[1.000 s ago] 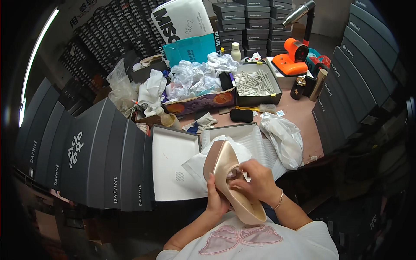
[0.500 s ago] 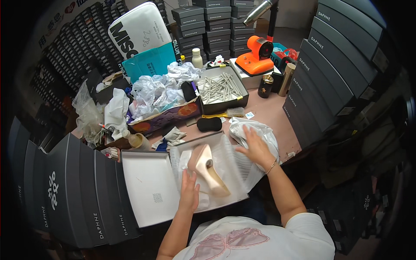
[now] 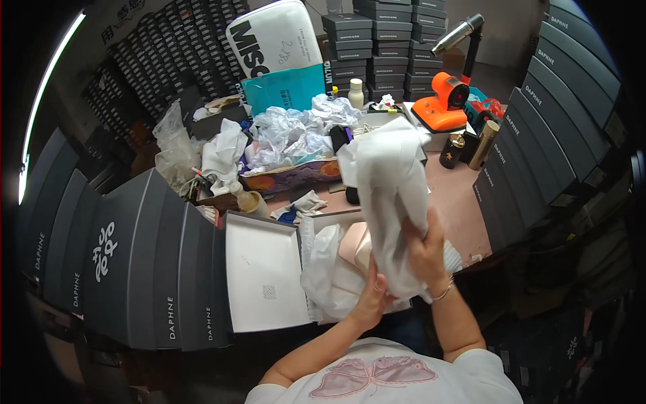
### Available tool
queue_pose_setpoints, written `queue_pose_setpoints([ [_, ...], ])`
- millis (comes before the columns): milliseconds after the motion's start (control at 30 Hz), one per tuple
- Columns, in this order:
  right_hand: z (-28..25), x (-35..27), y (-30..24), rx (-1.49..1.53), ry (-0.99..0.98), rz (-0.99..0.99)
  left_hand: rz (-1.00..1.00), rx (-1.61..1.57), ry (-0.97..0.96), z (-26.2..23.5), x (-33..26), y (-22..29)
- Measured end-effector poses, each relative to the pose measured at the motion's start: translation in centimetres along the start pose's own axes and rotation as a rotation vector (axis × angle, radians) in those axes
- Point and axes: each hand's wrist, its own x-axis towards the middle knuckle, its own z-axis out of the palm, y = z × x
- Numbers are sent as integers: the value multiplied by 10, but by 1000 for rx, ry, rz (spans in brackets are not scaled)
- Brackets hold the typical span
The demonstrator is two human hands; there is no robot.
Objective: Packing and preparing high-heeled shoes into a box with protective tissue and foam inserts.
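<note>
Your right hand grips the white bundle upright over the open shoe box, left hand at its lower end, grip unclear; judged light, soft and slippery outside, contents hidden, so best held gently around the middle.

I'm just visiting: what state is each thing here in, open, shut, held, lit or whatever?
White wrapping: raised, held in the right hand.
Left hand: by the wrapping's lower end; grip unclear.
Shoebox: open, lid spread to the left.
Beige shoe: partly hidden behind the wrapping.
Crumpled paper: heaped.
White bottle: upright, capped.
Tube light: lit.
Orange device: upright; on or off unclear.
</note>
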Motion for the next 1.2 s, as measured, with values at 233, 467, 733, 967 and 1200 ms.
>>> queue_pose_setpoints([
  [233,38,-60,-19,38,-211,-369,100,-171,122,-77,-42,37],
  [467,62,-45,29,201,-512,283,35,-152,381,-137,-66,25],
  [733,20,-67,18,-417,-1326,-213,-41,24,362,-155,-114,34],
  [967,-23,22,-46,135,-1034,-204,-183,451,-19,-128,-107,91],
  [1200,-43,-21,1,639,-1044,147,239,14,334,-136,-110,87],
])
